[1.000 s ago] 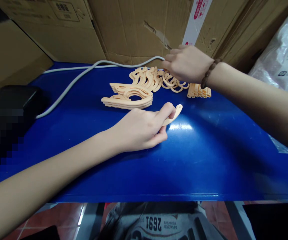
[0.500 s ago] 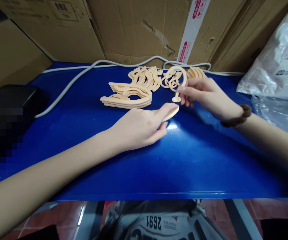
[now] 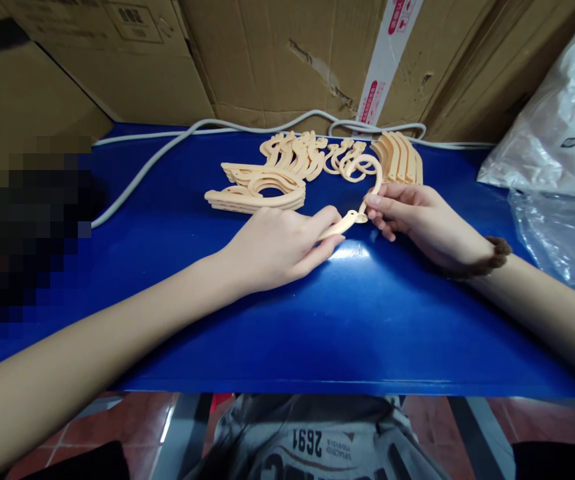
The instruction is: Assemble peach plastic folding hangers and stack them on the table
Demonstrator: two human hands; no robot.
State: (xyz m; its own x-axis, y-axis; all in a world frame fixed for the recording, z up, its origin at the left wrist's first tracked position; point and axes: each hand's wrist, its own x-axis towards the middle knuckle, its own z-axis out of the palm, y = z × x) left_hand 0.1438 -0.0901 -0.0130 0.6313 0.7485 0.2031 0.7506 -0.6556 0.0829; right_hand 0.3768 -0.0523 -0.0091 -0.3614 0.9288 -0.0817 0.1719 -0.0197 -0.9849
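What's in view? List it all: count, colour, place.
Curved plastic piece: one, cream, centre
Round plastic hook: one, cream, centre
Stacked cut-out plastic pieces: several, cream, centre-left
Overlapping curvy plastic pieces: several, cream, behind stack
Loose plastic hooks: several, cream, back
Long plastic slats: several, cream, back right
Smooth cable: count unclear, whitish, back
Cardboard boxes: count unclear, brown, back
Printed tape strip: one, white-red, on cardboard
Glossy plastic packaging: count unclear, whitish, right
Smooth table: one, blue, centre
Straight table legs: two, grey, bottom
Tiled floor: one, reddish, bottom
Printed garment: one, grey, bottom
Fuzzy wristband: one, brown, right wrist
Left grip: one, bare, holding curved piece
Right grip: one, bare, holding hook
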